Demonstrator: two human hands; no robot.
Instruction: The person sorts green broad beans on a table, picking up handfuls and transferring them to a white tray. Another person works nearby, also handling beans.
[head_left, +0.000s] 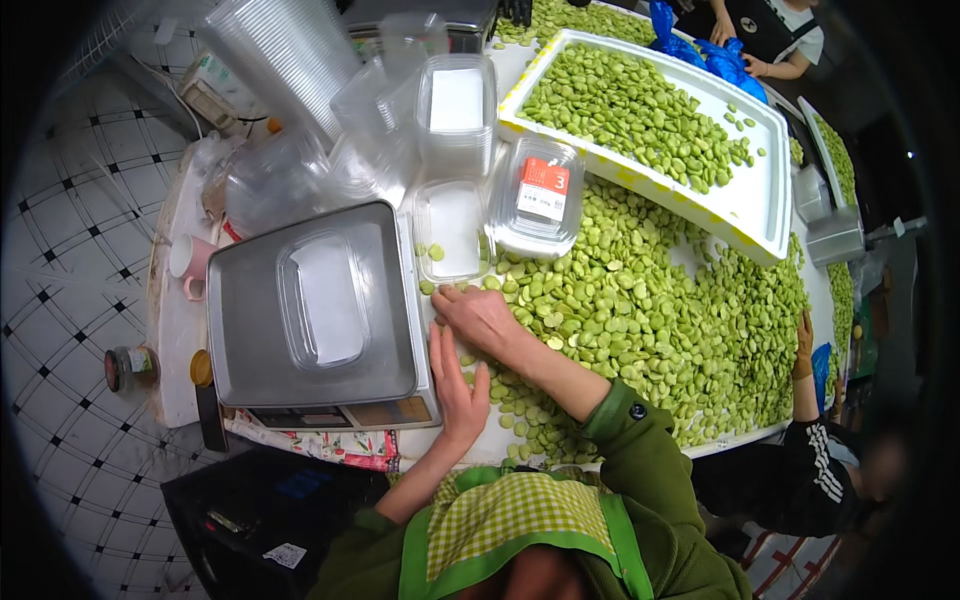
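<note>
My left hand (459, 390) rests on the white table against the right side of a digital scale (247, 322), fingers stretched, with nothing seen in it. Just above it, my right hand (480, 316) reaches from the right with its fingers bent down near a few loose shelled broad beans (491, 283); whether it pinches one is hidden. On the scale's metal pan lies a clear plastic tray (330, 300) with a white liner. Another lined tray (452, 232), holding a couple of beans, stands above my right hand, beside a stack of trays with a red and white label (538, 196). A large bean heap (637, 300) spreads to the right.
A white foam box (757, 217) of beans stands at the back right, lined trays (456, 112) and clear container stacks (281, 60) at the back left. A pink mug (193, 259) and a glass jar (131, 369) are left. Co-workers' hands (804, 345) are at the right and far side.
</note>
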